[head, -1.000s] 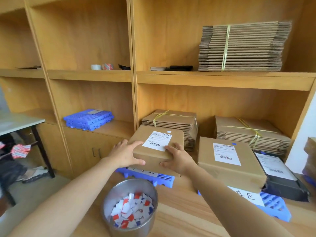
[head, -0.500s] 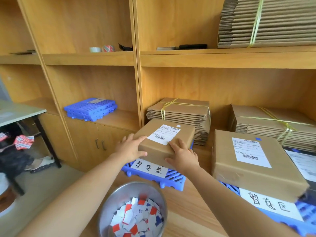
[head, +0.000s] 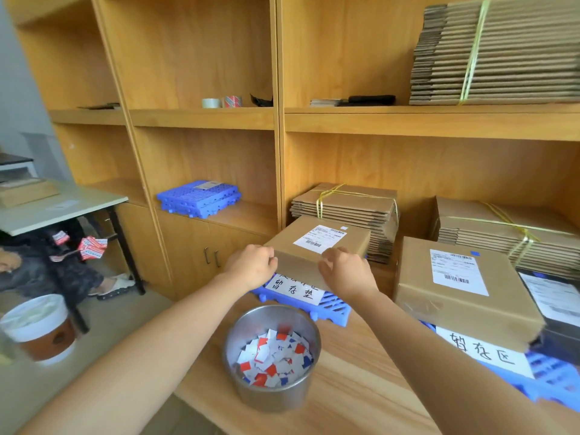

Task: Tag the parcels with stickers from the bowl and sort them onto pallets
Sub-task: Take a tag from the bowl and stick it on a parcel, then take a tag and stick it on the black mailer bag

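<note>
Brown parcel (head: 317, 246); blue pallet (head: 326, 306); red-white-blue stickers (head: 273, 356); silver bowl (head: 273, 394).

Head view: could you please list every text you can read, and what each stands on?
"暂存垫": left handwritten sign, on the left blue pallet.
"暂存区": right handwritten sign, on the right blue pallet.
Left shipping label, on the left parcel: too small.
Right shipping label, on the right parcel: too small.
Shelved pallets' label: too small.

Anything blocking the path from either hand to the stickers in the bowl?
Nothing visible. The left hand and right hand hold the parcel by its near edge on the blue pallet; the bowl stands open-topped nearer the person, stickers exposed, only bare table between.
</note>
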`<state>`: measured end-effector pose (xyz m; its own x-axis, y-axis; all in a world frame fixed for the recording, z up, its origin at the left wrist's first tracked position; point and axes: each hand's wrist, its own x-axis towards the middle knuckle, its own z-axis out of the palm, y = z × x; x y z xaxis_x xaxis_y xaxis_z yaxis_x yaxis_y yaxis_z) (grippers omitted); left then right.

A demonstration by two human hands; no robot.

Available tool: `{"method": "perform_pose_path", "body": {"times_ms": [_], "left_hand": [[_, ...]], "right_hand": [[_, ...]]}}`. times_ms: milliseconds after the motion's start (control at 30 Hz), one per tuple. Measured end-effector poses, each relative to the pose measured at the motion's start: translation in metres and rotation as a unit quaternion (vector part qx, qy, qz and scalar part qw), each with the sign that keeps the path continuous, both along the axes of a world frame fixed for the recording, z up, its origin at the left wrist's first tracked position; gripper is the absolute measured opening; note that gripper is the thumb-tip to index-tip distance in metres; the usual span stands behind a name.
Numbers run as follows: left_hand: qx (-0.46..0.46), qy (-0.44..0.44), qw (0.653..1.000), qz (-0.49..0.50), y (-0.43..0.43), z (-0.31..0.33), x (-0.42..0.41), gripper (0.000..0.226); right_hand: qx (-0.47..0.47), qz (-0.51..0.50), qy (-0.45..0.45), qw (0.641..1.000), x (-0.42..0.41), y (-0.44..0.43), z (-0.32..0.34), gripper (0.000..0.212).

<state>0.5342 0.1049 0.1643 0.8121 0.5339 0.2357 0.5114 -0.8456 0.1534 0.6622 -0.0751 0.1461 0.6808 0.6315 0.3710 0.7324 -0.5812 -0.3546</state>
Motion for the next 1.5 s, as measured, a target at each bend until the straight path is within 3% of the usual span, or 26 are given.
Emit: {"method": "perform_pose_path", "body": {"times_ms": [400,800,1167,1500], "left_hand": [[0.053,0.045,0.997,0.035,-0.076,-0.001,-0.228,0.043],[-0.064,0.105,0.986,0.112,-0.082,-0.135,-0.422,0.042],[-0.139,0.168,0.959,0.179,-0.050,-0.251,-0.506,0.022],[-0.145,0.216,0.947,0.189,-0.041,-0.308,-0.489,0.035]], "right_hand": [[-0.002,0.180,0.030,0.983,-0.214,-0.013,0.010,0.020],[-0.164,0.304,0.084,0.935,-0.374,-0.004,-0.096,0.032],[-0.271,0.362,0.074,0.889,-0.428,0.034,-0.191,0.020],[-0.323,0.350,0.124,0.870,-0.428,0.048,-0.241,0.024]]}}
